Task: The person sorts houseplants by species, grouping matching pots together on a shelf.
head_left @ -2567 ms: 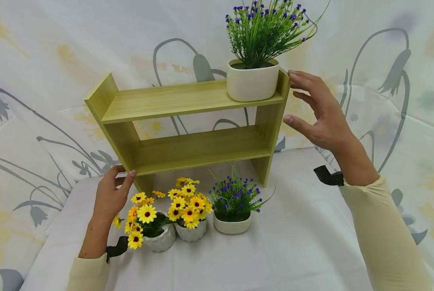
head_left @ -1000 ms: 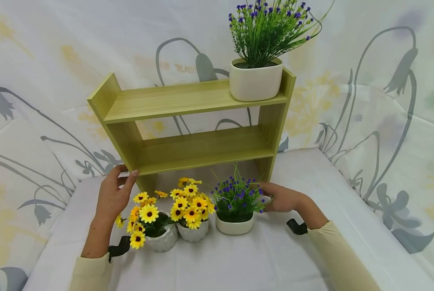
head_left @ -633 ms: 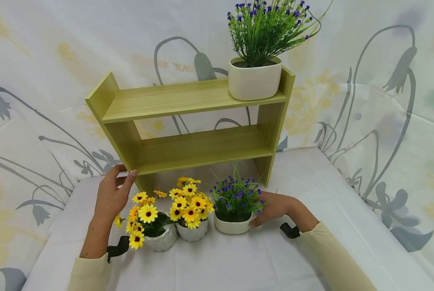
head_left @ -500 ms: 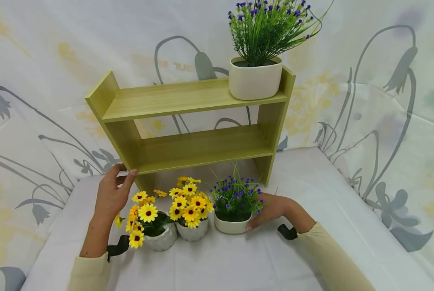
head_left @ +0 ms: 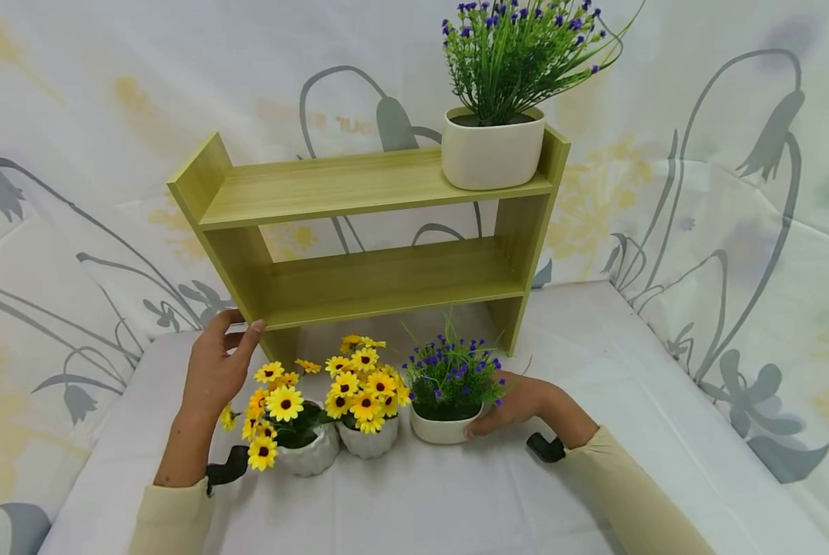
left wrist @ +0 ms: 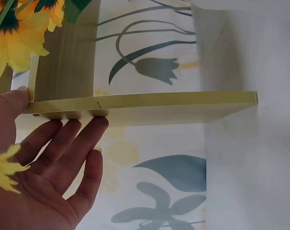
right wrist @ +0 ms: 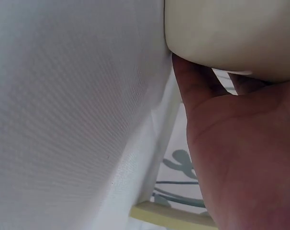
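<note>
A two-tier wooden shelf stands at the back. My left hand grips its left side panel low down, thumb at the front edge; in the left wrist view several fingertips press the outer face of the panel. Beside the shelf's right leg, my right hand holds a small white pot of purple flowers by its right end. The thumb lies on the pot's front, while leaves hide the other fingers. In the right wrist view, fingers reach behind the cream pot, low by the tablecloth.
Two pots of yellow daisies, the left one and the middle one, stand left of the purple plant. A larger white planter with purple flowers sits at the shelf top's right end. A patterned curtain hangs behind the white tablecloth.
My right hand has come down from beside the shelf's upper right end to the small purple-flower pot and taken hold of it. The left hand keeps its grip on the shelf.
</note>
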Demonstrator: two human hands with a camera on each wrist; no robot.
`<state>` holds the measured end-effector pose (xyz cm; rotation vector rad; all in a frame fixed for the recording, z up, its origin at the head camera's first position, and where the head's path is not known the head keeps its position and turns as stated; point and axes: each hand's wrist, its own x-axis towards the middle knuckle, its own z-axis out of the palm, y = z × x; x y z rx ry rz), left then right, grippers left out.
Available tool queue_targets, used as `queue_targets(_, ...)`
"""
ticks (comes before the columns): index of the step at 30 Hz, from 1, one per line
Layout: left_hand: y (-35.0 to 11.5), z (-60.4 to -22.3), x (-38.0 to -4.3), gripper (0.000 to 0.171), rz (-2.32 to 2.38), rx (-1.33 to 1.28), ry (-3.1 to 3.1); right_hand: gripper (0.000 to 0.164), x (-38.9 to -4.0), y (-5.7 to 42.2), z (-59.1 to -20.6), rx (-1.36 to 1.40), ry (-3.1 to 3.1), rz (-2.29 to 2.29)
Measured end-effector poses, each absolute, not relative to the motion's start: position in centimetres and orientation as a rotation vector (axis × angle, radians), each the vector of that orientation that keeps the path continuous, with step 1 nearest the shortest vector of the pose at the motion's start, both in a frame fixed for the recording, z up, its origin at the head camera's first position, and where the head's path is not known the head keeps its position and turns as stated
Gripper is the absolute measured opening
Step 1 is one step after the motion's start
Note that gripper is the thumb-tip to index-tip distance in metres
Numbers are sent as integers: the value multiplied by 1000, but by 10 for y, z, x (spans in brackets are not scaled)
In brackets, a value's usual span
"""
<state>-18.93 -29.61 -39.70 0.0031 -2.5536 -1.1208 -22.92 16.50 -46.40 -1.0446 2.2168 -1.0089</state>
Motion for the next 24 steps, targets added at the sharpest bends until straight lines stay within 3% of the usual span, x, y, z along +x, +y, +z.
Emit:
queue_targets(12, -294, -397, -189, 60, -1110, -17, -2539, 78, -228, 171, -455, -1056, 2343, -1008)
queue_targets(24, -294, -399, -188, 58, -1116, -20, -2528, 76, -232, 176, -432, -1248, 2419, -1115)
